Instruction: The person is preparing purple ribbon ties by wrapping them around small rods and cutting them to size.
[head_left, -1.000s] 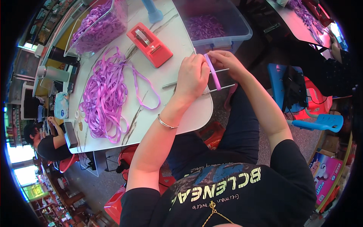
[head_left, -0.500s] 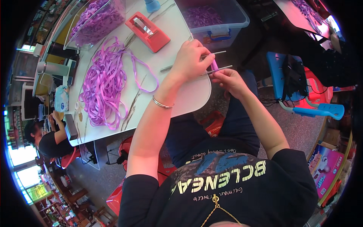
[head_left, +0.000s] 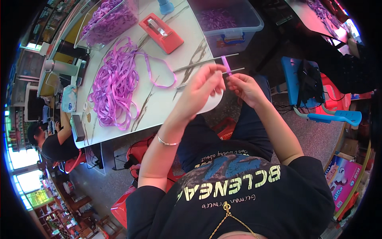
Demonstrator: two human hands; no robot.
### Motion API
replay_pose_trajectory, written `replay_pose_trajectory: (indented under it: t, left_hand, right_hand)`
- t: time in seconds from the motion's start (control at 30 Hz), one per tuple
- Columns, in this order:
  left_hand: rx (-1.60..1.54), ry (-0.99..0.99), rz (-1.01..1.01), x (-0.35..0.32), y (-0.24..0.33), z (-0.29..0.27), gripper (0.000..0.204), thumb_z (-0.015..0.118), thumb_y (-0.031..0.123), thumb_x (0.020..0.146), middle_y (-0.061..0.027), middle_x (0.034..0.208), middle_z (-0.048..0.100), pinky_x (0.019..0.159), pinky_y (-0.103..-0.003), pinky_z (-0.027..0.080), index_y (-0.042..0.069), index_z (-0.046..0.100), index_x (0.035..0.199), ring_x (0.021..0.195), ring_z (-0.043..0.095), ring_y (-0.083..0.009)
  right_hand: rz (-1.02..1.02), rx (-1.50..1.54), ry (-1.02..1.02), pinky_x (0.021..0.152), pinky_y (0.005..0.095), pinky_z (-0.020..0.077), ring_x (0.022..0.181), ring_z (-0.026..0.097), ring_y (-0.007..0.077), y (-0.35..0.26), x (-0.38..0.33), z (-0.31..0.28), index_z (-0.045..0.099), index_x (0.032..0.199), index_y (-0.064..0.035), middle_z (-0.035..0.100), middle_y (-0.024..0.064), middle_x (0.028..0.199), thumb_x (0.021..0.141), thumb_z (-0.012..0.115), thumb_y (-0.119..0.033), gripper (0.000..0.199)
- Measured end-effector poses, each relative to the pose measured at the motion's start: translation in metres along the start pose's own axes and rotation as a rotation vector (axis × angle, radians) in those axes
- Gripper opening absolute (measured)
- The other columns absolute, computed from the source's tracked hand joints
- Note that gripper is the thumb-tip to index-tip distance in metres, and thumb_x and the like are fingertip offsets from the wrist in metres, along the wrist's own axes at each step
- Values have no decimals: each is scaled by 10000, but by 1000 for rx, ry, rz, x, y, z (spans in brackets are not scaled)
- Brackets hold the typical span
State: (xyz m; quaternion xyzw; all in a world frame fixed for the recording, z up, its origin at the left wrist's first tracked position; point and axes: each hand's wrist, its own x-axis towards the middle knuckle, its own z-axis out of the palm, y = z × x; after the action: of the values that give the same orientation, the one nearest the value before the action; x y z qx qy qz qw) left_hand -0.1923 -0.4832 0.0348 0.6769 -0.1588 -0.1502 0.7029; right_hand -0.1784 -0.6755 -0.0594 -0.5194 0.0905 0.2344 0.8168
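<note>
My left hand (head_left: 201,89) and my right hand (head_left: 244,87) meet at the table's near edge, fingers pinched on a short purple ribbon piece (head_left: 226,63) looped around two thin metal rods (head_left: 207,60) that stick out past the table edge. A long purple ribbon strand (head_left: 155,73) trails from a big heap of purple ribbon (head_left: 113,85) on the white marbled table (head_left: 151,105) toward my hands. A red tape dispenser (head_left: 161,32) lies behind the rods.
A clear bin of purple ribbon bits (head_left: 225,20) stands beyond the table corner, another clear box of ribbon (head_left: 109,18) at the far left. A blue plastic stool (head_left: 318,95) is to my right. A person in black (head_left: 51,139) sits at far left.
My hands have stayed together at the rods, working the purple piece lower onto them. The view has shifted so the table sits higher and further left.
</note>
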Motion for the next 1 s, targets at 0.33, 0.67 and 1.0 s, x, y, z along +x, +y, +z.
replay_pose_trajectory:
  t: [0.33, 0.67, 1.0]
  left_hand:
    - [-745, -19, -423, -19, -26, 24, 542, 353, 385, 959, -30, 772, 513, 621, -230, 407, 27, 259, 1355, 664, 489, -103]
    - [-960, 112, -434, -13, -28, 50, 730, 281, 526, 932, -51, 800, 530, 604, -258, 383, 90, -45, 1419, 616, 469, -133]
    - [-1071, 55, -416, -4, -31, 46, 621, 176, 559, 929, -22, 729, 456, 547, -247, 323, 102, 178, 1350, 568, 402, -120]
  right_hand:
    - [-77, -102, -14, 559, 167, 388, 612, 522, 42, 4, -13, 12, 587, 903, -69, 569, -22, 697, 911, 525, -265, 205]
    - [-127, -222, 49, 535, 176, 365, 584, 447, 15, -6, -16, 21, 553, 890, -44, 496, -39, 657, 919, 503, -210, 176]
    - [-126, -174, 42, 621, 183, 407, 687, 479, 17, -8, -18, 29, 558, 932, -24, 545, -23, 797, 917, 500, -194, 180]
